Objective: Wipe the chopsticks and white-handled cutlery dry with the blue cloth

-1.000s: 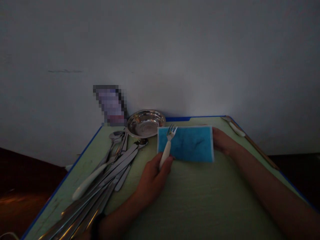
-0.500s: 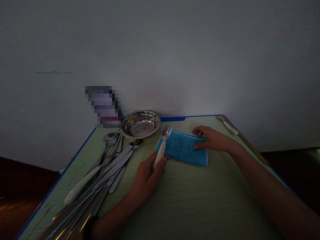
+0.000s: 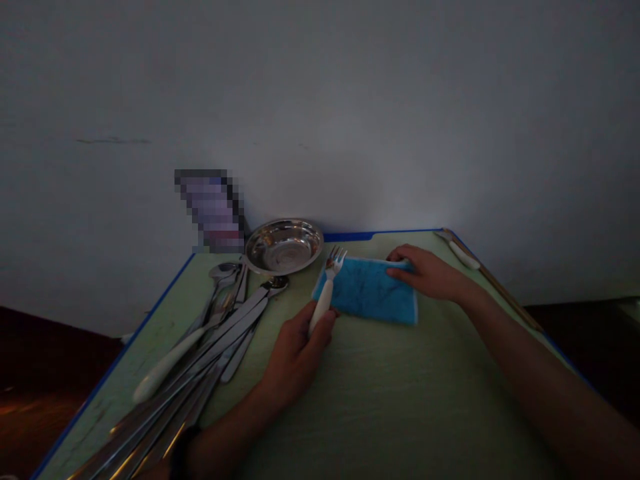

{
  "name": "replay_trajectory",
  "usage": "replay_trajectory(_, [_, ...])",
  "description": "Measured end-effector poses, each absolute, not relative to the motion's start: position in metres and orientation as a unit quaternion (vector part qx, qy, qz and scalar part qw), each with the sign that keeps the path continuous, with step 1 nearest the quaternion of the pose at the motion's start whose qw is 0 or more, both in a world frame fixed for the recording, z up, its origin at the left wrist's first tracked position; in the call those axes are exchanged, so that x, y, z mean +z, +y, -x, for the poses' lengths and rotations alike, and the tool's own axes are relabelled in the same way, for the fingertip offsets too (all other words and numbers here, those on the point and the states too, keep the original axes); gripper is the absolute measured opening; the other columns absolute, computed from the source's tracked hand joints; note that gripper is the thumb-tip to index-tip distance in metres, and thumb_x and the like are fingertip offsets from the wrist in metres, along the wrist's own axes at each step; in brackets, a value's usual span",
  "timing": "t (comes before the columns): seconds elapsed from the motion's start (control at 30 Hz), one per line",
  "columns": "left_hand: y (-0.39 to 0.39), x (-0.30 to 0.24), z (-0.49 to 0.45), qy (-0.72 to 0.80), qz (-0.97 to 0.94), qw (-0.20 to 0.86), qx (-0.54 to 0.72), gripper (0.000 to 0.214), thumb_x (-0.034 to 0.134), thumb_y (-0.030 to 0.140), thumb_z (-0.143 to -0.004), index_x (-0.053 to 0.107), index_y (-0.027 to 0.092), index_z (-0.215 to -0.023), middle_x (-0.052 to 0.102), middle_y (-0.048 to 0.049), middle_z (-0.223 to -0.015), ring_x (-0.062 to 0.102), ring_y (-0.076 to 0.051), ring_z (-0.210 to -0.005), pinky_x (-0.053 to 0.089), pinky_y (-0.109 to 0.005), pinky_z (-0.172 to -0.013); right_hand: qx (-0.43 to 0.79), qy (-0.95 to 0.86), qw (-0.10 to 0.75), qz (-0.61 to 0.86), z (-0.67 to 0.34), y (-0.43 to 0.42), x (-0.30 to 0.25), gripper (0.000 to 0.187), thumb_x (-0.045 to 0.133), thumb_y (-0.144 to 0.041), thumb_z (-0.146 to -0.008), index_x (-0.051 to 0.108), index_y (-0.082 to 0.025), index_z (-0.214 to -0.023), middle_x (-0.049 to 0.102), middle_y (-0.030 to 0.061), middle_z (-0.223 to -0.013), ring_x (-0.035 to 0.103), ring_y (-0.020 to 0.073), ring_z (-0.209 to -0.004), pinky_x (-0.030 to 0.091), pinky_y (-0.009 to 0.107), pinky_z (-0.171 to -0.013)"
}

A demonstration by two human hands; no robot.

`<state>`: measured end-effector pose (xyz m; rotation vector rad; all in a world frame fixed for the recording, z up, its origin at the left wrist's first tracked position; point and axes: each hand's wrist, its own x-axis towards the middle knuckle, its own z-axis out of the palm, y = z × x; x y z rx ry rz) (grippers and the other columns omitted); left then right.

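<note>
My left hand (image 3: 303, 343) is closed round the white handle of a fork (image 3: 326, 293), whose metal tines point up and away from me. Behind the fork is a folded blue cloth (image 3: 373, 290) with pale edging. My right hand (image 3: 423, 270) pinches the cloth's far right edge between thumb and fingers. Left of my left forearm lies a pile of metal cutlery (image 3: 215, 347), with spoons and long flat handles crossing one another. A white-handled piece (image 3: 167, 367) rests among them.
A shiny metal bowl (image 3: 285, 250) stands at the back, beside a blurred-out upright panel (image 3: 213, 210) against the wall. Another white-handled utensil (image 3: 463, 255) lies along the right edge of the green table (image 3: 400, 393). The wall (image 3: 350, 120) rises right behind the table.
My right thumb and fingers have closed on the cloth's far edge, which is lifted slightly. My left hand keeps the fork in nearly the same place.
</note>
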<state>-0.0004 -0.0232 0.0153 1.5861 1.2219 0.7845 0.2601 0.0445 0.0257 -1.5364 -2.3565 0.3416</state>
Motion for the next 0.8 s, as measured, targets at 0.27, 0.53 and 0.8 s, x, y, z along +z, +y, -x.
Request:
replay_trajectory(0.27, [-0.023,0.016,0.000,0.501,-0.653,0.472,0.314,0.026,0.039,0.040,-0.086,0.052,0.018,-0.086,0.038,0.0061,-0.054,0.035,-0.009,-0.047,0.027,-0.019,-0.043,0.136,-0.748,0.144,0.633,-0.261,0.050,0.002,0.027,0.053,-0.039,-0.076,0.051,-0.016,-0.091,0.059,0.0095,-0.088,0.054,0.0203,-0.077,0.041,0.032,-0.069])
replay_trajectory(0.53, [-0.023,0.018,0.000,0.494,-0.683,0.457,0.285,0.029,0.039,0.041,-0.085,0.054,0.016,-0.084,0.040,0.0048,-0.056,0.040,-0.011,-0.052,0.030,-0.021,-0.047,0.407,-0.639,0.318,0.570,-0.252,0.039,0.033,0.022,0.057,-0.040,-0.072,0.052,-0.019,-0.077,0.056,0.0000,-0.071,0.053,0.0151,-0.066,0.042,0.029,-0.062])
replay_trajectory(0.8, [-0.025,0.017,0.000,0.463,-0.707,0.460,0.272,0.032,0.035,0.040,-0.087,0.047,0.017,-0.069,0.043,0.0045,-0.056,0.041,-0.010,-0.051,0.030,-0.021,-0.048,0.704,-0.386,0.453,0.387,-0.211,0.026,0.035,0.030,0.054,-0.043,-0.074,0.059,-0.019,-0.091,0.066,0.0042,-0.085,0.061,0.0190,-0.080,0.045,0.036,-0.079])
